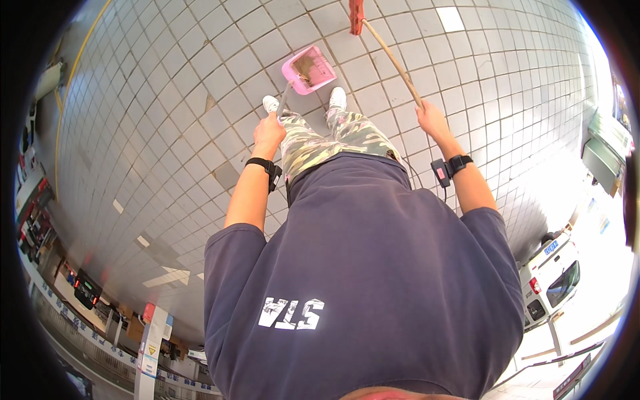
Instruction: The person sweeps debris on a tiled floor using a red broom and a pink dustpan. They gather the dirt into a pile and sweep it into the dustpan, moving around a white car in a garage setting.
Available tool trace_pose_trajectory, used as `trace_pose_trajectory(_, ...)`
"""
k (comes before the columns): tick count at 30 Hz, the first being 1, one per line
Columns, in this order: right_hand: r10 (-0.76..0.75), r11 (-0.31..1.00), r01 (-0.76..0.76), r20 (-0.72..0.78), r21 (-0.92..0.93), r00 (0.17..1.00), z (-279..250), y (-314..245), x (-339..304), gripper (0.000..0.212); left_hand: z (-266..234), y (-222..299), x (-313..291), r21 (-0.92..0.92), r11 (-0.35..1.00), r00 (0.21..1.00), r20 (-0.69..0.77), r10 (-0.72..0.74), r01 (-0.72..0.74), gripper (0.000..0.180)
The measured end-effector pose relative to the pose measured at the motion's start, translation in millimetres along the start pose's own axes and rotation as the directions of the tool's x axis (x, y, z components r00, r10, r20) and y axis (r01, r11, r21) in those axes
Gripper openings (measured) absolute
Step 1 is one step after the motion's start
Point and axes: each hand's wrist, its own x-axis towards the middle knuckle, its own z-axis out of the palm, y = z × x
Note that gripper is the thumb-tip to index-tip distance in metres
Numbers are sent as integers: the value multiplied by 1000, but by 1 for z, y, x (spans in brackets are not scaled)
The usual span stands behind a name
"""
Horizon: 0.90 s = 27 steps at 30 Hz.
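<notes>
My left hand (269, 131) is closed around the grey handle of a pink dustpan (323, 81). The dustpan rests on the tiled floor just ahead of my feet, with brown debris (304, 65) lying inside it. Out to the right, my right hand (433, 121) grips the long wooden stick of a broom (395, 61). The broom's red head (357, 19) is at the far edge of the picture, beyond the dustpan and to its right; its bristle end is cut off from view. Each wrist wears a black strap with a small device.
Grey square tiles (180, 87) spread around me, a few of them paler. My white shoes (338, 98) stand close to the dustpan. A white van (552, 283) is at the lower right, a white post (152, 347) at the lower left. A yellow line (75, 67) curves along the left.
</notes>
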Motion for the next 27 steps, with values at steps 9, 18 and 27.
trace_pose_trajectory(9,-134,905,152,73,-397,988,11,-54,18,20,1,1,-5,3,1000,1000,9,-21,21,36)
trace_pose_trajectory(18,-215,969,236,221,-70,951,16,-14,41,29,5,-8,-7,-65,997,999,-40,-37,34,37)
trace_pose_trajectory(27,-177,948,155,-57,-279,982,17,-21,23,22,8,-16,-3,-40,999,998,-59,-16,14,35)
